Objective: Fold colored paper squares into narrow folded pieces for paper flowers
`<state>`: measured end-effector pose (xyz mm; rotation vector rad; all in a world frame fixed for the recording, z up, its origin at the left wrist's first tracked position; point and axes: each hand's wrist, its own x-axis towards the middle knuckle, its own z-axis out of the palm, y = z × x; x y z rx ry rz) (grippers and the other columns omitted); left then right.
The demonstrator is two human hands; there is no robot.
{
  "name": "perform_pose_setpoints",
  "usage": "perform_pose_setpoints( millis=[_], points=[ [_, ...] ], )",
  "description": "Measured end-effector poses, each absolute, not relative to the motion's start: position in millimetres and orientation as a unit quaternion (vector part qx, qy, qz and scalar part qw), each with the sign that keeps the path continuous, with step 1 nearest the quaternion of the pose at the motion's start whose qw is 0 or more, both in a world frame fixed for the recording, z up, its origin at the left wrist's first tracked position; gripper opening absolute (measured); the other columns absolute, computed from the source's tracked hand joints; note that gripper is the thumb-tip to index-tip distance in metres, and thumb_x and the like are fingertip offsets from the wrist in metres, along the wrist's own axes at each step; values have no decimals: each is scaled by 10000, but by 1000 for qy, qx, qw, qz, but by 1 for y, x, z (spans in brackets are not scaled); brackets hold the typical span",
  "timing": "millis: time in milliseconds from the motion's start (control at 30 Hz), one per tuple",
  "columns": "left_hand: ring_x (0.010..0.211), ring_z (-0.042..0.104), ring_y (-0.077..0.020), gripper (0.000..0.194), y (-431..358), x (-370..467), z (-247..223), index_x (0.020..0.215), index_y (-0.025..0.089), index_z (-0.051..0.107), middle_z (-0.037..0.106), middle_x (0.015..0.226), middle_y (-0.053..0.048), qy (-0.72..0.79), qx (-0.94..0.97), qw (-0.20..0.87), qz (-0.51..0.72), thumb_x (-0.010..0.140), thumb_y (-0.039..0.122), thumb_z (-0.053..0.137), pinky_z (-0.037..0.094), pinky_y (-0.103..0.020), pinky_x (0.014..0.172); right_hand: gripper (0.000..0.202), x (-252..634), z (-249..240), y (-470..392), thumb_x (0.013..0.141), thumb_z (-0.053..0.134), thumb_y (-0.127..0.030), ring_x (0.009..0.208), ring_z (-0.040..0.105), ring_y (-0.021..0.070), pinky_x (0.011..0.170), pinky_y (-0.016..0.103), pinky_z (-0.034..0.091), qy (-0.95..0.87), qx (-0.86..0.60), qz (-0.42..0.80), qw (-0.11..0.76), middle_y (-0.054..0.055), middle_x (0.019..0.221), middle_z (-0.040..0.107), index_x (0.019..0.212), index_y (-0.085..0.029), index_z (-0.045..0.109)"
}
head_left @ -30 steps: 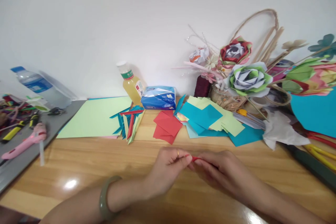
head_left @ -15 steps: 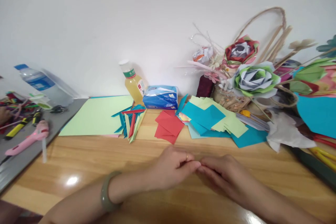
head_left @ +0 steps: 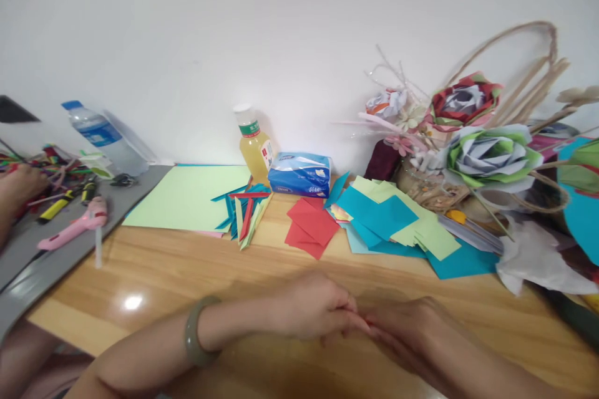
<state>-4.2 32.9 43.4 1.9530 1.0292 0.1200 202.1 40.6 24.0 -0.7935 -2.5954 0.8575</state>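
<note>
A red piece point(head_left: 367, 324), visible as a narrow sliver, was held between left hand point(head_left: 319, 308) and right hand point(head_left: 414, 330). Its outline was hidden.

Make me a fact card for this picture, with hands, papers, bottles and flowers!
Left hand: pinched, bracelet on that arm
Right hand: fingertips meeting the left's
Between them: red bit, mostly hidden
Behind hands: red sheets, beside a blue and green paper pile
Back left: yellow bottle beside the tissue pack; blue-capped bottle farther left
Right side: paper flowers
</note>
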Motion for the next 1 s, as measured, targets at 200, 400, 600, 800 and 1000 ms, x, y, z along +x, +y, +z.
perform_pose_setpoints(
  millis=[200, 400, 600, 800, 1000],
  points=[
    [553, 590, -186, 347, 29, -7, 46, 747, 151, 636, 619, 580, -37, 381, 922, 39, 52, 945, 346, 429, 388, -248, 470, 372, 220, 37, 61, 953, 328, -380, 565, 508, 127, 507, 241, 323, -895, -305, 322, 46, 5, 645, 584, 707, -196, 538],
    [513, 570, -153, 412, 27, -6, 45, 716, 163, 625, 613, 570, -24, 394, 914, 61, 77, 954, 403, 389, 382, -238, 494, 416, 224, 49, 62, 942, 349, -430, 499, 434, 104, 471, 242, 258, -890, -314, 325, 54, -13, 574, 532, 648, -187, 514],
    [565, 570, -154, 405, 21, -12, 46, 724, 154, 620, 617, 618, -32, 408, 897, 137, 98, 953, 399, 393, 391, -232, 542, 406, 223, 57, 60, 946, 331, -437, 492, 503, 102, 467, 211, 342, -842, -296, 448, 47, 4, 570, 559, 670, -184, 488],
    [599, 548, -109, 431, 10, -19, 56, 619, 160, 537, 603, 643, -15, 406, 857, 277, 155, 973, 262, 312, 406, -184, 613, 499, 222, 62, 56, 965, 232, -459, 651, 606, 140, 609, 243, 451, -848, -224, 471, 95, 83, 722, 654, 775, -153, 578],
    [623, 574, -122, 406, -1, -38, 53, 604, 169, 598, 625, 629, -10, 506, 791, 260, 226, 928, 330, 414, 412, -197, 608, 450, 227, 61, 58, 932, 316, -485, 570, 604, 138, 564, 255, 457, -813, -285, 495, 112, 48, 647, 636, 713, -177, 561]
  ],
)
